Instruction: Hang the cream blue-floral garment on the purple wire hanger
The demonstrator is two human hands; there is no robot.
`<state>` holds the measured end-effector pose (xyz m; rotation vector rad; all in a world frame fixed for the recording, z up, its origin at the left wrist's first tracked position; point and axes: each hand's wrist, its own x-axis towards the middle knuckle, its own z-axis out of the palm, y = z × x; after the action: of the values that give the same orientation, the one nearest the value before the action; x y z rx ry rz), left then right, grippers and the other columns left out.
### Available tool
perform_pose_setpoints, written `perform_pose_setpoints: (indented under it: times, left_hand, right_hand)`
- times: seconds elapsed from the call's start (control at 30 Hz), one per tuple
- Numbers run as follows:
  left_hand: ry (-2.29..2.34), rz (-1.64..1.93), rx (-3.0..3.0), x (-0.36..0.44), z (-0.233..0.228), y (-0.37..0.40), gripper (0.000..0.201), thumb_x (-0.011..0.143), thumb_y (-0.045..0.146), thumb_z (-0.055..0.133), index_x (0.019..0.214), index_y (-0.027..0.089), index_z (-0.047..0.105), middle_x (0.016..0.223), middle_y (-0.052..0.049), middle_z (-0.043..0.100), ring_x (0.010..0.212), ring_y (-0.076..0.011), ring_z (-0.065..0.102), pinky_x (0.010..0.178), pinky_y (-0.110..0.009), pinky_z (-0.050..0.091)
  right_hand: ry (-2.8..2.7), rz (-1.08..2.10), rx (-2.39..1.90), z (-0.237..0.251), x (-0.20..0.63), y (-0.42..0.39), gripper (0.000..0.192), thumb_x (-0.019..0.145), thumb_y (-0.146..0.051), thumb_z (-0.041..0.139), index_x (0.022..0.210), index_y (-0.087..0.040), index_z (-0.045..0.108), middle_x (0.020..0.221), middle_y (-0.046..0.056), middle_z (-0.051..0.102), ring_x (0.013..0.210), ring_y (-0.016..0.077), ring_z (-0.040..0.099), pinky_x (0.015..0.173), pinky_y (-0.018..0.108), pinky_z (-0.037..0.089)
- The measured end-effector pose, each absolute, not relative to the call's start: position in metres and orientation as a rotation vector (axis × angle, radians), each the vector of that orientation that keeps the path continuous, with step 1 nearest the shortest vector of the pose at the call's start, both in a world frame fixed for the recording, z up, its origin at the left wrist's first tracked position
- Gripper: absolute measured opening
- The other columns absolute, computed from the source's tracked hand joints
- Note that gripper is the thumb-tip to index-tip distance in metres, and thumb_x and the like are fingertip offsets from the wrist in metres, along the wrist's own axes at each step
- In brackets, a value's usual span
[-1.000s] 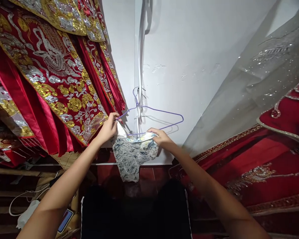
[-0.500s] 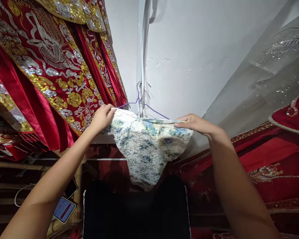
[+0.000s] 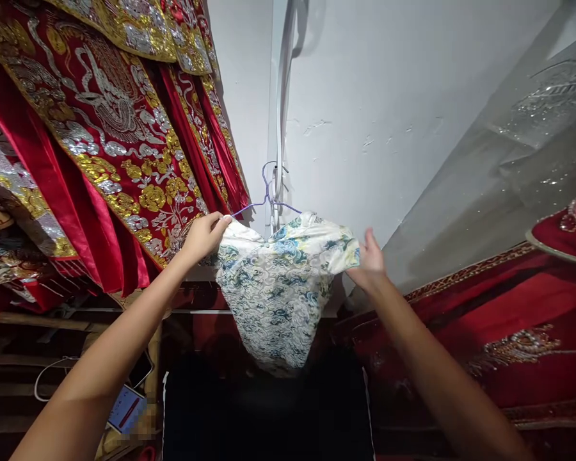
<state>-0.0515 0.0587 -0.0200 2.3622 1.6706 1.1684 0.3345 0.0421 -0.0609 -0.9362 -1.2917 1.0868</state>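
A short-sleeved shirt [image 3: 273, 298] with a blue, green and white pattern hangs on a thin purple hanger [image 3: 267, 195]. My left hand [image 3: 205, 238] pinches the left shoulder of the shirt, close to the end of the hanger's arm. At the right sleeve's hem, my right hand [image 3: 370, 261] has its thumb raised and apart. The other fingers of this hand are partly hidden by the sleeve and slightly blurred. The shirt's right shoulder covers the outer end of the hanger on that side.
Red costumes with gold and silver sequins [image 3: 125, 128] hang at the left. A white pole [image 3: 281, 96] runs along the wall behind the hanger. Sheer sparkling fabric [image 3: 552, 121] and red beaded garments [image 3: 523, 320] fill the right. A phone [image 3: 126, 408] lies on a bamboo rack at lower left.
My right hand has moved off the right shoulder and down to the sleeve's hem, its thumb now spread. The right sleeve has unfolded outward. My left hand keeps its pinch.
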Motion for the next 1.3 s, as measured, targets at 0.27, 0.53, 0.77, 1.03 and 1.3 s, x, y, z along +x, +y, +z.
perform_pose_setpoints:
  times: [0.27, 0.53, 0.77, 1.03, 1.3]
  left_hand:
    - [1.611, 1.276, 2.274, -0.033, -0.008, 0.078, 0.038, 0.092, 0.052, 0.053, 0.096, 0.017, 0.068, 0.093, -0.007, 0.069, 0.085, -0.0219, 0.062, 0.074, -0.030, 0.044]
    - [1.123, 1.139, 2.202, -0.026, -0.036, 0.053, 0.040, 0.097, 0.050, 0.050, 0.083, 0.017, 0.068, 0.096, -0.009, 0.072, 0.092, -0.0220, 0.066, 0.084, -0.034, 0.051]
    - [0.607, 0.861, 2.337, 0.020, -0.029, 0.007, 0.033, 0.100, 0.037, 0.048, 0.095, 0.022, 0.077, 0.126, -0.007, 0.070, 0.132, -0.0240, 0.054, 0.125, -0.049, 0.018]
    - [0.430, 0.971, 2.194, 0.049, -0.001, 0.000, 0.033, 0.101, 0.037, 0.047, 0.109, 0.021, 0.075, 0.138, -0.008, 0.062, 0.142, -0.0248, 0.045, 0.120, -0.049, 0.033]
    - [0.888, 1.333, 1.319, -0.049, -0.073, 0.040, 0.053, 0.089, 0.064, 0.055, 0.109, 0.016, 0.070, 0.115, -0.012, 0.072, 0.124, -0.0302, 0.058, 0.110, -0.050, 0.044]
  right_hand:
    - [-1.307, 1.314, -0.726, -0.001, 0.315, 0.018, 0.077, 0.090, -0.077, 0.023, 0.119, -0.019, 0.065, 0.106, 0.015, 0.070, 0.106, 0.0314, 0.067, 0.085, 0.048, 0.055]
    - [-2.341, 1.137, -0.931, -0.053, 0.284, 0.006, 0.043, 0.088, -0.050, 0.063, 0.122, -0.024, 0.068, 0.125, 0.010, 0.067, 0.115, 0.0308, 0.064, 0.099, 0.045, 0.052]
    - [-2.410, 0.103, -0.953, -0.123, 0.243, 0.031, 0.099, 0.075, -0.037, 0.076, 0.157, -0.016, 0.024, 0.164, 0.019, 0.023, 0.150, 0.0385, 0.022, 0.120, 0.059, 0.025]
    - [-2.148, -0.037, -0.879, -0.119, 0.218, 0.031, 0.095, 0.072, -0.048, 0.075, 0.153, -0.022, 0.033, 0.148, 0.016, 0.044, 0.138, 0.0425, 0.038, 0.119, 0.058, 0.028]
    - [-1.837, -0.114, -1.346, -0.069, 0.308, 0.043, 0.108, 0.061, -0.047, 0.079, 0.156, -0.025, 0.031, 0.127, 0.014, 0.047, 0.121, 0.0405, 0.049, 0.102, 0.057, 0.044]
